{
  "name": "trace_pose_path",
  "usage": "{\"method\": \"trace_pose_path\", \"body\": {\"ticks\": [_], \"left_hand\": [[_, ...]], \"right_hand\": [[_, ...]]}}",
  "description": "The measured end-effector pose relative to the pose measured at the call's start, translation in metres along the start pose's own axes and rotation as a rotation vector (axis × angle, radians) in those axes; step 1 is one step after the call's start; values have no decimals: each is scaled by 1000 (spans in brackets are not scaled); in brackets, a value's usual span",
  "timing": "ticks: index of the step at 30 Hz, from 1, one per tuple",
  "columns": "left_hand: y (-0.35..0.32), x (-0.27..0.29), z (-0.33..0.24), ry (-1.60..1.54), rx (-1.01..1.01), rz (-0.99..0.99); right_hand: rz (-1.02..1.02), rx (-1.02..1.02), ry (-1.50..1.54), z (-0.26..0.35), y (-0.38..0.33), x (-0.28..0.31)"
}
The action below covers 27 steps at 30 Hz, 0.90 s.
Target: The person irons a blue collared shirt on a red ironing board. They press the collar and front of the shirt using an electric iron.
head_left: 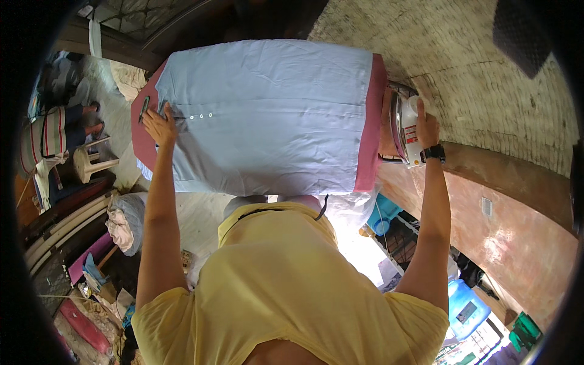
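Note:
A light blue garment (267,146) with a seam across it and three small white buttons lies spread over a dark red ironing board (367,152). My left hand (160,126) rests palm down at the garment's left end, its fingers apart. Just beyond those fingers is a narrow dark green loop-shaped thing (144,109), whose kind I cannot make out. Off the board's right end, my right hand (427,129) grips a white clothes iron (410,135). The iron is on its side at the metal rest (398,90), its soleplate facing the board.
A plywood panel (450,55) rises at the far right above a brownish wall (505,213). On the left are a wooden stool (91,161) and another person's feet (94,118). Blue water jug (467,307) and plastic sheeting (350,210) sit lower right; clutter fills the lower left.

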<state>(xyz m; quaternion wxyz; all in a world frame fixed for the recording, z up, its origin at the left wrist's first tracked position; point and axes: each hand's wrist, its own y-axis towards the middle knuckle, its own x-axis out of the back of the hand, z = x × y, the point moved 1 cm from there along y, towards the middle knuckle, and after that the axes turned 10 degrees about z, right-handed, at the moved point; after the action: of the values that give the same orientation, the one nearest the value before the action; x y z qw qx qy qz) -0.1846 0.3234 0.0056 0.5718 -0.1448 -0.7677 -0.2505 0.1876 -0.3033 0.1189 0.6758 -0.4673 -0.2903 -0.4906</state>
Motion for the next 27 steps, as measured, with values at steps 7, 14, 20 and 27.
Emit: {"method": "trace_pose_path", "body": {"ticks": [7, 14, 20, 27], "left_hand": [[70, -47, 50, -12, -57, 126], [99, -72, 69, -144, -106, 351], [104, -73, 88, -402, -3, 311], [133, -90, 96, -235, 34, 416]], "right_hand": [[-14, -131, -1, -3, 20, -26], [-205, -70, 53, -25, 13, -17], [-105, -164, 1, -36, -6, -14], [-207, -302, 108, -37, 21, -59]]}}
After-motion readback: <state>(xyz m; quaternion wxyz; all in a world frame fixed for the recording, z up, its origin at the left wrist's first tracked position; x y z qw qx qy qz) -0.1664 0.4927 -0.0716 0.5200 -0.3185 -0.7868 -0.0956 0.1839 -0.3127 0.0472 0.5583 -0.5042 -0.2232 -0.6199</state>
